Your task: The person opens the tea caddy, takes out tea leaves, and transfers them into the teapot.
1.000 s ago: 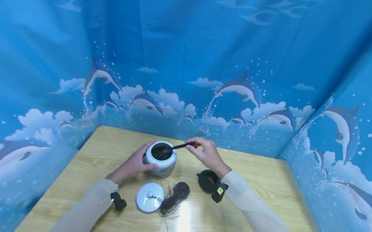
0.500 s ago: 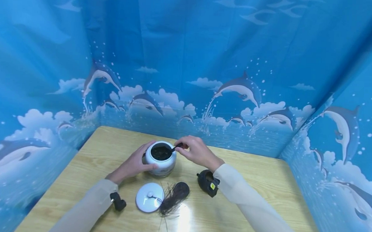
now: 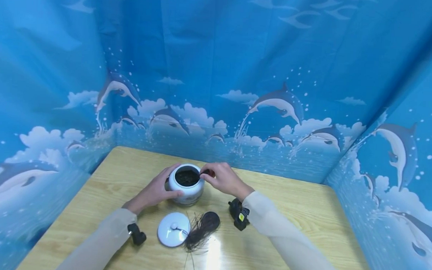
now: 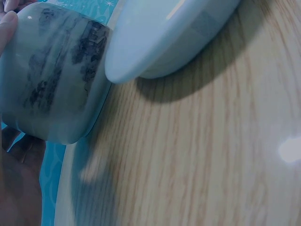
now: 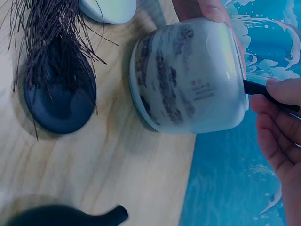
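Note:
A white ceramic jar (image 3: 191, 194) with a dark landscape print stands open near the table's far side. Dark, leafy-looking stuff (image 3: 186, 177) fills part of it. My left hand (image 3: 156, 191) grips the jar's left side, thumb across the front and fingers behind. At the right of the mouth, my right hand (image 3: 224, 179) pinches the handle of a black scoop (image 5: 257, 88) between thumb and fingers. The handle passes over the rim, and the scoop's head is hidden inside the jar. In the right wrist view, the jar (image 5: 188, 80) shows its printed wall.
The white knobbed lid (image 3: 167, 232) lies in front of the jar. Beside it is a round black dish-like piece (image 3: 210, 220) with dark thin strands spilling over the lid's edge. A black teapot (image 3: 233, 207) sits under my right wrist, partly covered by the wrist camera.
My right hand has moved left to the jar's rim, pushing the scoop deeper so its head no longer shows. The left hand and jar have stayed put.

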The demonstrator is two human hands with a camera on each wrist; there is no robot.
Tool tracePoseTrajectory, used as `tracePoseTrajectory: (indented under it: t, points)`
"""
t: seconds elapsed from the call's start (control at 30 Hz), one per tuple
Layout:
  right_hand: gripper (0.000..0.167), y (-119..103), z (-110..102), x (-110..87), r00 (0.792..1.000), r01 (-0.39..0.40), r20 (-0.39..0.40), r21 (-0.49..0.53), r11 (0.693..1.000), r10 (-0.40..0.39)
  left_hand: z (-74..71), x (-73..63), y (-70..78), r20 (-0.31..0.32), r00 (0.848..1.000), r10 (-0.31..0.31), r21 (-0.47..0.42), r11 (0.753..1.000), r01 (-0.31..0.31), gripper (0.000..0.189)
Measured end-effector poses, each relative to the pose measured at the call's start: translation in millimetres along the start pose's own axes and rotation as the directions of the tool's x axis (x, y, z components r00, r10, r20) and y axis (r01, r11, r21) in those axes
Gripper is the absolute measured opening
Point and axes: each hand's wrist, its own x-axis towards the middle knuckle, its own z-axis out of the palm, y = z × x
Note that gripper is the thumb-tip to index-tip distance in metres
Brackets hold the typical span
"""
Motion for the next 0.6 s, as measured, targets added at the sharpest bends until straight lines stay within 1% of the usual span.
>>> tracePoseTrajectory:
  t: [0.13,0.27,0.4,0.6]
  points:
    - [0.021,4.2,8.1,-1.0,0.998,-0.045,-0.027,0.082,0.996,0.048,-0.2,-0.1,1.1,0.001,1.000,-0.001,-0.004,1.000,0.001,0.112]
    - [0.022,6.8,16.5,-2.2,0.994,-0.100,-0.035,0.162,0.982,0.107,-0.5,0.2,1.1,0.002,1.000,0.005,-0.009,1.000,-0.005,0.112]
    - [0.022,7.5,21.9,-3.5,0.987,-0.130,-0.061,0.222,0.966,0.146,-0.7,0.5,0.6,-0.002,1.000,0.012,-0.011,1.000,-0.012,0.112]
    - [0.021,5.6,29.7,-6.8,0.963,-0.208,-0.099,0.315,0.926,0.250,-0.4,0.0,-1.0,-0.006,1.000,0.021,-0.009,1.000,-0.021,0.112]
